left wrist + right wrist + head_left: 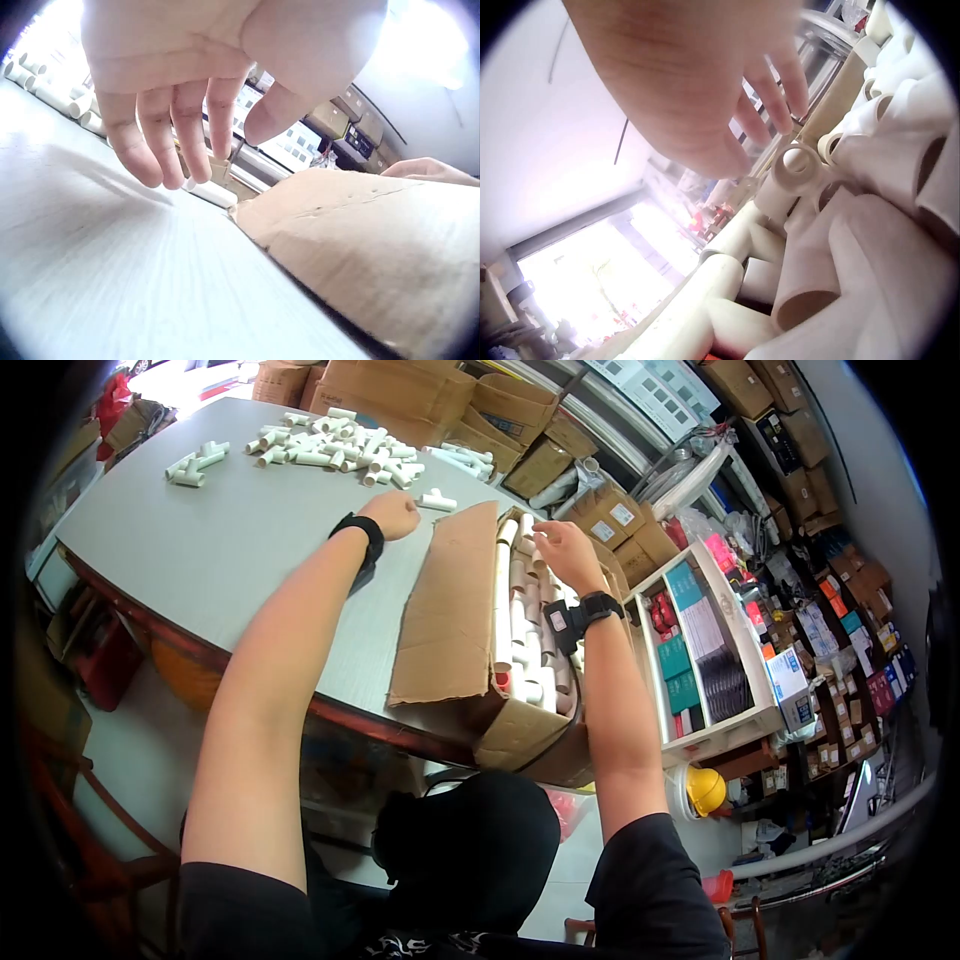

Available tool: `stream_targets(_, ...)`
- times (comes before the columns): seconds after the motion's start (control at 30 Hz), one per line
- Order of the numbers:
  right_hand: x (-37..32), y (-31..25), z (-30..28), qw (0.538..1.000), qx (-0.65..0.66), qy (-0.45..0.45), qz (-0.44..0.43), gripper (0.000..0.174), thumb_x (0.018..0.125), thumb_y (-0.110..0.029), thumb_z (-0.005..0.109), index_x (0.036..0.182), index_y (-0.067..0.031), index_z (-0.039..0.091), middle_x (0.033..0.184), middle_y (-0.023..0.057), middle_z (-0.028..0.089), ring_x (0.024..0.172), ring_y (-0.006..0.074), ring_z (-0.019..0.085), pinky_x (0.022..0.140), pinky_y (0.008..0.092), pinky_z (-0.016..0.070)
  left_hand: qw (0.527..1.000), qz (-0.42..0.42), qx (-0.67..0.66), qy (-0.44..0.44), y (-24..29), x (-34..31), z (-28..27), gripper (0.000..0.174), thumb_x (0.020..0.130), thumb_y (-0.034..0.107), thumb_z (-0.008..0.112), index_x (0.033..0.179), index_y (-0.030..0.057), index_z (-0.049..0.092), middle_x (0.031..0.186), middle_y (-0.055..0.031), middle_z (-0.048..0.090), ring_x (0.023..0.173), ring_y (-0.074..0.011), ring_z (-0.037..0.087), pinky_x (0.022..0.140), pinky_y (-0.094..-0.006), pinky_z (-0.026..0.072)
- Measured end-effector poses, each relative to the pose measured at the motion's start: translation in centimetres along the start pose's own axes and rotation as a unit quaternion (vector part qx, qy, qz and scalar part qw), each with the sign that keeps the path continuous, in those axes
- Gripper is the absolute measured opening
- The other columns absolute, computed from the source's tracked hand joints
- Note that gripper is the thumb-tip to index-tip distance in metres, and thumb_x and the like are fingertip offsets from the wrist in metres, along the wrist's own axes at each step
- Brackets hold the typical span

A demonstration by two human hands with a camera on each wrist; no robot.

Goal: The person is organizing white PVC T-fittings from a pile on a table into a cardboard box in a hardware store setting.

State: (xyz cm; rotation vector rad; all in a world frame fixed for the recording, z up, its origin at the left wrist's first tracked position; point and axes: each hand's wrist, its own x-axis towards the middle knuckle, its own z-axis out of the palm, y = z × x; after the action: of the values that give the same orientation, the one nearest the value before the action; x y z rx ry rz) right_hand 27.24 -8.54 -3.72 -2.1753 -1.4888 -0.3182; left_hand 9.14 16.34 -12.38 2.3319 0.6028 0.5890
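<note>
My left hand point(392, 515) hovers over the table beside the raised cardboard flap point(445, 605). Its fingers point(191, 142) hang loosely bent with nothing in them, and a single white tee pipe fitting point(436, 500) lies just beyond. My right hand point(570, 555) is over the far part of an open cardboard box point(515, 735) packed with rows of white plastic pipe fittings point(518, 615). In the right wrist view, its relaxed fingers point(769, 97) reach out above the fittings. One fitting's round open end point(795, 169) shows just under the fingertips.
A loose heap of white tee fittings point(340, 445) covers the table's far side, with a smaller group point(198, 463) to its left. Cardboard boxes point(400, 400) stand behind the table point(230, 540). Right of the box is a white drawer unit point(700, 650) with packets inside.
</note>
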Motion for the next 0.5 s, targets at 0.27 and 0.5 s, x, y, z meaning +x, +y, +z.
stream_targets(0.27,0.2,-0.8,-0.5,0.999,-0.002,0.042,0.007,0.02,0.084,-0.02,0.058,0.094,-0.0064,0.068,0.095,0.017,0.062,0.09,0.0333,0.059,0.08,0.0394,0.0467,0.999,-0.017,0.039,-0.022,0.0,3.7,0.7,0.03,0.08,0.018,0.052,0.106,0.0062,0.063,0.109,-0.0194,0.062,0.104,-0.0316,0.059,0.091,-0.0379,0.0446)
stream_targets(0.5,0.4,-1.9,-1.0,0.995,0.032,0.089,0.011,0.016,0.084,-0.015,0.057,0.091,-0.0054,0.067,0.095,0.0149,0.062,0.085,0.0291,0.063,0.077,0.0359,0.0492,0.985,-0.074,0.144,-0.059,2.0,4.9,2.9,0.04,0.08,0.018,0.055,0.119,0.0248,0.06,0.15,-0.0085,0.023,0.132,-0.0302,0.032,0.104,-0.0561,0.0279)
